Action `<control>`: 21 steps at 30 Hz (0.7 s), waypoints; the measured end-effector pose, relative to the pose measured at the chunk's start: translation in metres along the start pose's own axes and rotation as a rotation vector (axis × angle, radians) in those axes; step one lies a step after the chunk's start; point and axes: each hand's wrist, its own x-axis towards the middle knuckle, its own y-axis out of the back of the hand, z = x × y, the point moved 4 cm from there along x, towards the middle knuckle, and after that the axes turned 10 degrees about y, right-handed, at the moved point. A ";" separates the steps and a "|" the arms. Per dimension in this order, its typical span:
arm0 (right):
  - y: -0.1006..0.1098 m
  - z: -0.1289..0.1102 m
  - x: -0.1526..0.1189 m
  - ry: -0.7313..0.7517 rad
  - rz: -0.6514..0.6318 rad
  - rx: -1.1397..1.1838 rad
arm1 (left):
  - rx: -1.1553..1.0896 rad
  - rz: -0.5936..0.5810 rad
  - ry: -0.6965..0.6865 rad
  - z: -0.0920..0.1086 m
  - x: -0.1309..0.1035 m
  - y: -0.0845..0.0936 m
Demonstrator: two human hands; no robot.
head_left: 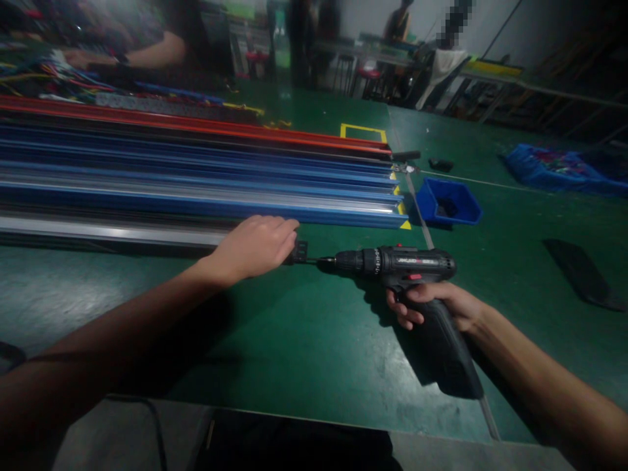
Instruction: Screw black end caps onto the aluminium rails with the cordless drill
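Left hand (pixel 255 245), to the left of the drill (pixel 405 263), is closed over the near metal rail (pixel 122 230) at its drill-facing end; judged to be steadying it against the tool's push and turn. A black end piece (pixel 300 252) shows past that hand, directly ahead of the drill's bit (pixel 313 261). Drill held nearly level, nose pointing left, apparently so that bit and end piece line up. Right hand (pixel 455 301), on the near side of the drill's body, is wrapped around the handle (pixel 449 350), probably for support and control together. Blue bin (pixel 467 215) sits beyond the drill, likely for easy reach.

Unresolved, left to right: rail's left length, cut off by the frame; left thumb, out of sight; bit tip, too small to tell whether it touches the end piece; right index finger, position unclear; bin contents (pixel 446 207), dark and indistinct.
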 end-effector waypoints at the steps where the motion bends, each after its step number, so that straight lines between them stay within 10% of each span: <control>1: 0.000 0.000 0.000 0.002 -0.001 -0.002 | -0.001 -0.002 -0.002 0.000 0.000 0.000; 21: 0.000 -0.001 0.000 -0.006 0.000 0.013 | -0.013 -0.009 0.001 0.000 0.000 0.001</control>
